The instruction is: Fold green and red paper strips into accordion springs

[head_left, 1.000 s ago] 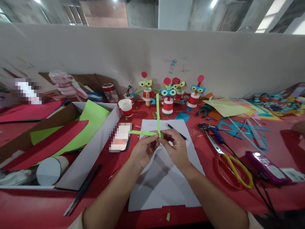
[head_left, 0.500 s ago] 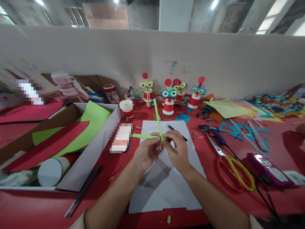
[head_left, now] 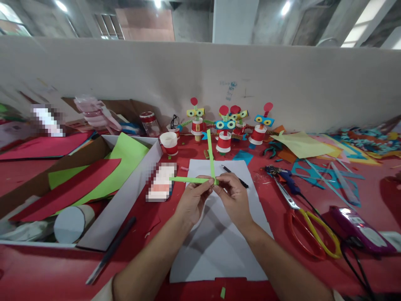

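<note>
Green paper strips (head_left: 211,156), one pointing left and one pointing far, meet in a small folded stack pinched between the fingertips of the left hand (head_left: 194,198) and right hand (head_left: 233,200), above the white sheet (head_left: 219,251). On the red surface (head_left: 150,267), scissors (head_left: 296,209) lie right of the sheet, and an open box (head_left: 117,209) sits left.

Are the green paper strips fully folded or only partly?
Partly folded. The green paper strips form a small layered stack between the left hand and right hand, while two long ends stick out straight.
</note>
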Action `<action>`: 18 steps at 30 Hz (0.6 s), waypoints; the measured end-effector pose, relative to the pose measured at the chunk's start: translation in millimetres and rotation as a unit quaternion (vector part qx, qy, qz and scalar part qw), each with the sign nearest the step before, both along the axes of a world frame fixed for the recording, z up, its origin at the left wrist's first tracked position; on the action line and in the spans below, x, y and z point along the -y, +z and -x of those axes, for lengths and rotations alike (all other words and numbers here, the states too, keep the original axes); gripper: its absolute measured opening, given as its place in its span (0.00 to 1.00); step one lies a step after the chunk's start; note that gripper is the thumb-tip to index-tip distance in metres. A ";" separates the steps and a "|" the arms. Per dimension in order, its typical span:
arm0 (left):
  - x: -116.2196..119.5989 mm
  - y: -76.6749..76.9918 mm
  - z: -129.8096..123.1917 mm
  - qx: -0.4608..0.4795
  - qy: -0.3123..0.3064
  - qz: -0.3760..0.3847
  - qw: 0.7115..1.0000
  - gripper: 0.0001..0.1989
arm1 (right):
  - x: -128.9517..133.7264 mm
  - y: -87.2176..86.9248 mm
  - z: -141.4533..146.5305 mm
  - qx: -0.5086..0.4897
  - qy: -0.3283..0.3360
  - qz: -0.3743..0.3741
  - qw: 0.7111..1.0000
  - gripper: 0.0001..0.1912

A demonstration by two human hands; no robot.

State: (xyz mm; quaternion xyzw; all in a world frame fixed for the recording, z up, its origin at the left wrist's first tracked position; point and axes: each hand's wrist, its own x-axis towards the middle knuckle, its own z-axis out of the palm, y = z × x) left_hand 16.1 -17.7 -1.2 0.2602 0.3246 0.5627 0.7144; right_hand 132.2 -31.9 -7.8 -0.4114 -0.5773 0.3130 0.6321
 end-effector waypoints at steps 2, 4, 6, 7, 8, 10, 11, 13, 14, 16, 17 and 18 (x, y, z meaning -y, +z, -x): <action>0.3 -0.9 -0.2 -0.034 0.035 -0.040 0.998 0.09 | -1.0 -0.3 0.6 -0.029 0.018 0.035 0.999 0.07; 1.4 -1.1 -0.6 -0.070 0.052 -0.074 0.993 0.08 | -2.1 -0.6 0.4 -0.060 0.033 0.066 0.995 0.07; 2.9 -0.4 -1.1 -0.102 0.057 -0.091 0.989 0.07 | -3.8 -1.4 -0.3 -0.088 0.040 0.088 0.991 0.05; 3.6 0.2 -1.2 -0.114 0.057 -0.092 0.988 0.07 | -4.9 -2.0 -0.6 -0.100 0.041 0.097 0.989 0.05; 4.2 0.9 -1.3 -0.123 0.055 -0.088 0.987 0.07 | -6.1 -2.7 -0.9 -0.113 0.041 0.106 0.987 0.05; 5.0 2.5 -1.0 -0.124 0.046 -0.066 0.989 0.08 | -8.2 -3.9 -1.1 -0.141 0.045 0.132 0.980 0.05; 5.2 3.2 -0.7 -0.119 0.038 -0.052 0.991 0.09 | -9.0 -4.2 -1.0 -0.155 0.051 0.147 0.976 0.05; 5.2 4.2 0.0 -0.101 0.023 -0.029 0.994 0.10 | -9.8 -3.9 -0.8 -0.176 0.062 0.173 0.967 0.06; 5.1 4.5 0.4 -0.095 0.019 -0.020 0.995 0.11 | -9.9 -3.2 -0.7 -0.184 0.066 0.183 0.963 0.06; 4.4 4.6 0.9 -0.090 0.011 -0.008 0.996 0.11 | -9.6 -1.4 -0.8 -0.195 0.068 0.200 0.958 0.06; 4.0 4.4 1.1 -0.089 0.006 -0.006 0.996 0.11 | -9.3 -0.3 -1.1 -0.199 0.067 0.205 0.956 0.06; 3.5 4.1 1.2 -0.088 0.001 -0.006 0.996 0.11 | -9.1 0.6 -1.4 -0.202 0.067 0.209 0.955 0.06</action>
